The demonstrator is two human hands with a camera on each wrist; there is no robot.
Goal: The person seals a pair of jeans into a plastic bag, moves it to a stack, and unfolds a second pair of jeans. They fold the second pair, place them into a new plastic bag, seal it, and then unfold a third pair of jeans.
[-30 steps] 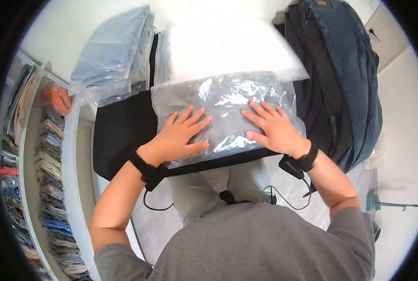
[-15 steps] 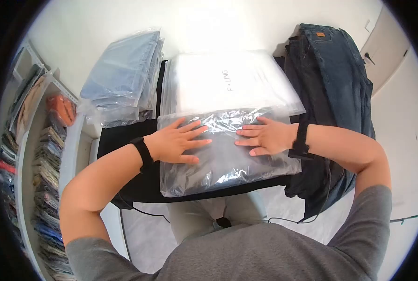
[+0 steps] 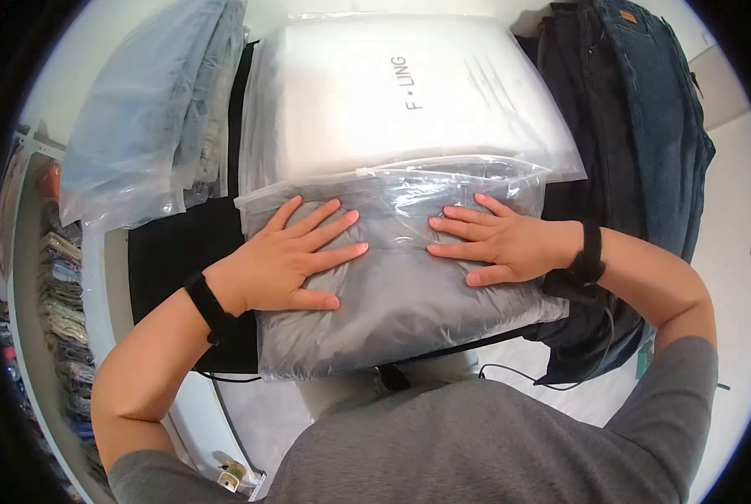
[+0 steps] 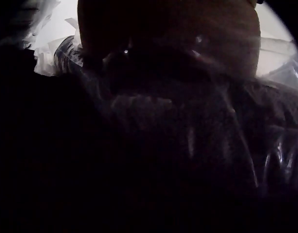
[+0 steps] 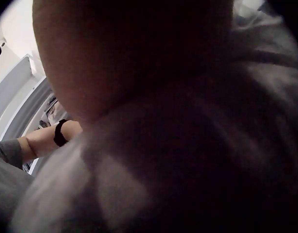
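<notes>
A clear plastic zip bag [image 3: 409,311] with dark folded clothing inside lies at the near edge of the black-covered table. My left hand [image 3: 289,260] rests spread on the left part of the bag, fingers pointing away and inward. On the right part my right hand [image 3: 510,244] presses with straight fingers pointing left. The bag's white zip edge [image 3: 451,164] runs just beyond the fingertips and overlaps a stack of white printed bags [image 3: 333,92]. Dark close-ups of the hands and plastic fill both wrist views.
Bagged light-blue jeans [image 3: 140,118] are stacked at the left back. Dark jeans [image 3: 665,126] lie piled along the right side. Black cloth [image 3: 178,260] covers the table. A shelf [image 3: 26,294] at far left holds many bagged, folded garments.
The hands have slid over the bag, lying flat throughout. The bag looks flatter now, its zip edge plainer to see. The head view has shifted and moved closer.
</notes>
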